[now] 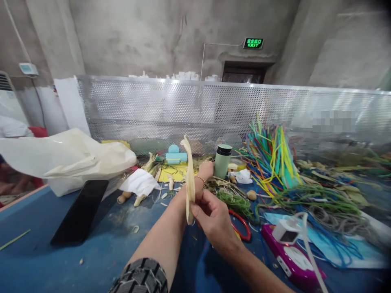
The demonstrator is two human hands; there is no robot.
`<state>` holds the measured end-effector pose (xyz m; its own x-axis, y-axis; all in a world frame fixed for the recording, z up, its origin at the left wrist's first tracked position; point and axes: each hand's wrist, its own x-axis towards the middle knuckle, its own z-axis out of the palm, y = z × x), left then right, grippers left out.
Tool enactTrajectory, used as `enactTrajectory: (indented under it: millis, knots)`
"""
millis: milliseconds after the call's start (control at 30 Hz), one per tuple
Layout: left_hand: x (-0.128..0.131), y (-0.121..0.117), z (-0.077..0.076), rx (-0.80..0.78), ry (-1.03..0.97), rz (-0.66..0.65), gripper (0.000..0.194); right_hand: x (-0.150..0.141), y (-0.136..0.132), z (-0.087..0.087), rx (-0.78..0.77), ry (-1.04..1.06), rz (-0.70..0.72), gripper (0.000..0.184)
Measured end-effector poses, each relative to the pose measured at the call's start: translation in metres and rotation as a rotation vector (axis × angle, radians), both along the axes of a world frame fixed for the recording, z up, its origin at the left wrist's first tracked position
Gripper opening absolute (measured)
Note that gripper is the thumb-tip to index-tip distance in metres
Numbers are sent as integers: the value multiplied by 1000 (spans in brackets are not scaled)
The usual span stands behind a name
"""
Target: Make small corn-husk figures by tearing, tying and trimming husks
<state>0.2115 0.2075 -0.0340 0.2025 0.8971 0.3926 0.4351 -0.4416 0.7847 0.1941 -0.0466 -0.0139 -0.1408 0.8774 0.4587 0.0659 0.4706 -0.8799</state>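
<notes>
My right hand point(214, 215) is closed in a pinch on the lower end of a pale dried husk strip point(189, 175), which stands upright in front of me. My left hand point(206, 169) reaches further out across the blue table point(45, 228), a bead bracelet on its wrist. Its fingers are curled near a pile of dry husks and stems beside a pale green tumbler point(222, 160). What it grips, if anything, is hidden. Green string point(235, 201) and a red ring point(242, 226) lie just right of my hands.
A dark phone point(81, 211) leans at the left under a big cream sheet point(67, 156). A bundle of coloured straps point(270, 156) and tangled cords lie at the right, with a purple power strip point(290, 256) and white plug. A perforated metal screen point(195, 110) backs the table.
</notes>
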Motion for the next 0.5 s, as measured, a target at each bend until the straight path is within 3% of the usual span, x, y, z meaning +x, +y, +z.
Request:
enactTrajectory:
  millis: [133,267,500]
  knots:
    - [-16,2,12,-12,38,177,17,0,-2,1,22,-63,-14,18]
    - [-43,12,33,-33,-3,262,15,-1,-3,1,29,-112,-8,19]
    - [-98,10,68,8,-269,101,20,-2,1,-3,96,-199,-50,21]
